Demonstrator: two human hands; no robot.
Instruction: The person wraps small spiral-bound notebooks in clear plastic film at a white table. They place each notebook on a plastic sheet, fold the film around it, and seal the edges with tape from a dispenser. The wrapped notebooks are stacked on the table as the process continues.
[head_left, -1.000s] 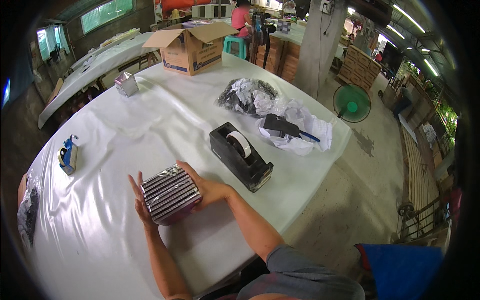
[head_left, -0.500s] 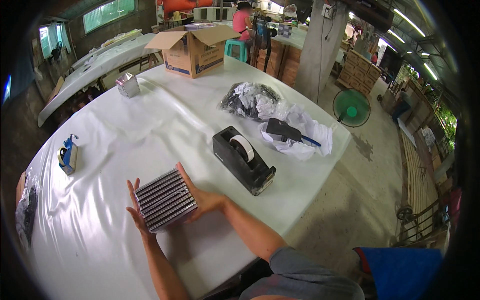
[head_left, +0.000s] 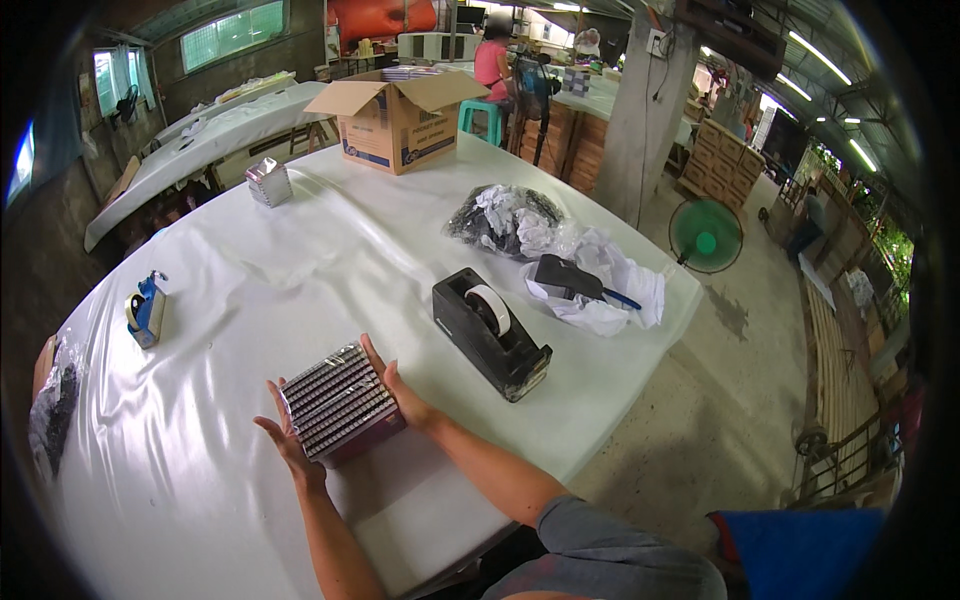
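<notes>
Between my two hands is a block of small spiral notebooks (head_left: 340,402), stacked with their dark coil bindings facing up in rows. A shiny clear wrap seems to cover it, and a purple side shows at the lower right. My left hand (head_left: 292,447) presses against its left side, fingers stretched along it. On the opposite side my right hand (head_left: 403,396) holds it with thumb and fingers spread. The block is over the white-covered table (head_left: 230,500); whether it rests on the surface I cannot tell. A black tape dispenser (head_left: 490,335) stands to the right of my hands.
Farther back are an open cardboard box (head_left: 400,125) and a small wrapped block (head_left: 268,183). A blue tape dispenser (head_left: 147,312) stands at left. Crumpled plastic and paper (head_left: 520,220) lie at the right with a black blue-handled tool (head_left: 570,277). A green fan (head_left: 705,236) stands beyond the table edge.
The whole view has shifted slightly. The notebook block has tipped a little between my hands, so more of its purple side shows. Both hands stay on its sides.
</notes>
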